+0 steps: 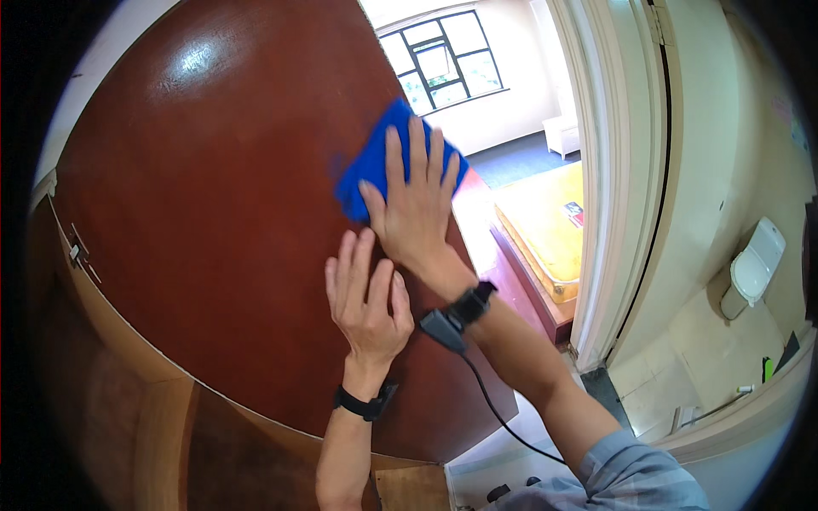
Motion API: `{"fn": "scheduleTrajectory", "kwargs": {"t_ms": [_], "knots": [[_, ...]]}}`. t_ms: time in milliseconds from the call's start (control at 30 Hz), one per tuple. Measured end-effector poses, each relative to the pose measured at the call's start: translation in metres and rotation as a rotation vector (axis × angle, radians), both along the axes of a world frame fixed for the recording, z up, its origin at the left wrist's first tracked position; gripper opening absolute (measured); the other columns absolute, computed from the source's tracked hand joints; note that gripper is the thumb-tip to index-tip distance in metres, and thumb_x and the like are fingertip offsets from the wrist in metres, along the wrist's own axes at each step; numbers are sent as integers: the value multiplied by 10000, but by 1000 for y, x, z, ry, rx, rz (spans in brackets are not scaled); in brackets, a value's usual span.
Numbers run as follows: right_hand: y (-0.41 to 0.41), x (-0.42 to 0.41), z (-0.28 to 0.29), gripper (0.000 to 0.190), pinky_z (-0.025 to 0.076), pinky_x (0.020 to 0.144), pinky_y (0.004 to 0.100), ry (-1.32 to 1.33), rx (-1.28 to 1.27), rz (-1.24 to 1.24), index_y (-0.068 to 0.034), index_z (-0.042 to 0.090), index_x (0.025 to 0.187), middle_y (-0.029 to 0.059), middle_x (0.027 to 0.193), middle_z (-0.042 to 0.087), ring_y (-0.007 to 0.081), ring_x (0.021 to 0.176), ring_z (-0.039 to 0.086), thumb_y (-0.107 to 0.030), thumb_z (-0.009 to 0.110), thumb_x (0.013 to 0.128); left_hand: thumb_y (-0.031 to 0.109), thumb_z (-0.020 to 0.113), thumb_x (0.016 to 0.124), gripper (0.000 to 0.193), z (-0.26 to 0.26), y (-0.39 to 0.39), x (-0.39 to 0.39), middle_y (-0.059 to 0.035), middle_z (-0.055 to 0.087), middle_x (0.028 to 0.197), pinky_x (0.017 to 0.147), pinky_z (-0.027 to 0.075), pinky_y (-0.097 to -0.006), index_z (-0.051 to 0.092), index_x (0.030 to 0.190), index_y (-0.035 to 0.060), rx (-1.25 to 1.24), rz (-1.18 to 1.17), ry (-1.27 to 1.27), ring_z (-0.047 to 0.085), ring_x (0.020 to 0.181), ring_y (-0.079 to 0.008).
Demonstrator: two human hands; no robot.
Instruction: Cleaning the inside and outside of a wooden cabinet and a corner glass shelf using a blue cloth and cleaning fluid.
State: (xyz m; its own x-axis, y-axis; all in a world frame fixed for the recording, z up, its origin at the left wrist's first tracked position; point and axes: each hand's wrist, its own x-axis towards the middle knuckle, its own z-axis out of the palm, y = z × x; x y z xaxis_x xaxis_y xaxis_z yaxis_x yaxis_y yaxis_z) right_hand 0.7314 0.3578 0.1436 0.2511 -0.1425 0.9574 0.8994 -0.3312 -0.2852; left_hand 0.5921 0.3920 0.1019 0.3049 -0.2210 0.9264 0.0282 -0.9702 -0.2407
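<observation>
My right hand (pixel 415 204) lies flat with fingers spread over a folded blue cloth (pixel 370 172), pressing it against a glossy red-brown wooden panel (pixel 236 255), which looks like a door. The cloth's upper corner reaches the panel's right edge. Below and left of it, my left hand (pixel 370 306) is raised with fingers a little bent and holds nothing; whether its fingertips touch the panel I cannot tell. A metal latch (pixel 75 252) sits on the panel's far left edge. Each wrist wears a black band, and a cable (pixel 492 399) runs from the device on the right one.
Beyond the panel are a bed with a yellow mattress (pixel 543 217), a white nightstand (pixel 562 136) and a window (pixel 444 61). A white door frame (pixel 591 287) stands at right, then a bathroom with a toilet (pixel 754 274). Wooden cabinet parts (pixel 160 434) lie lower left.
</observation>
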Motion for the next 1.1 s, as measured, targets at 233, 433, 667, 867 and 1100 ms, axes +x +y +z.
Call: {"fn": "scheduleTrajectory", "kwargs": {"t_ms": [233,433,667,867,1100], "knots": [[1,-13,-176,745,118,1135,702,99,-190,14,-63,357,1520,240,1607,227,497,1478,163,-469,587,940,-11,686,790,129,-72,-24,5,-105,649,914,679,507,-401,693,913,26,-185,20,89,593,804,-308],[-16,-31,-187,713,109,1155,682,110,-250,51,-74,363,1529,220,1608,253,478,1494,156,-494,524,976,9,708,796,104,-101,-49,7,-103,606,887,660,514,-388,686,897,21,-295,-15,120,612,805,-302],[-6,-23,-111,707,166,1135,697,-171,-276,43,-117,409,1510,172,1610,287,459,1485,207,-451,611,920,31,670,837,163,-55,-37,-4,-164,589,1016,745,527,-402,676,991,-21,-340,-106,-14,617,912,-340],[28,-88,-60,646,167,1130,706,-229,-291,113,-143,423,1504,129,1627,260,441,1492,191,-400,585,934,46,666,859,134,-14,1,-52,-152,617,963,741,526,-393,684,972,-25,-357,-2,-194,635,883,-327],[27,-133,-101,605,100,1175,648,-279,-459,363,-129,452,1493,109,1627,271,361,1508,208,-360,541,940,127,634,941,151,-58,28,-100,-131,628,877,594,461,-361,667,940,-20,-650,101,-121,617,734,-276]]}}
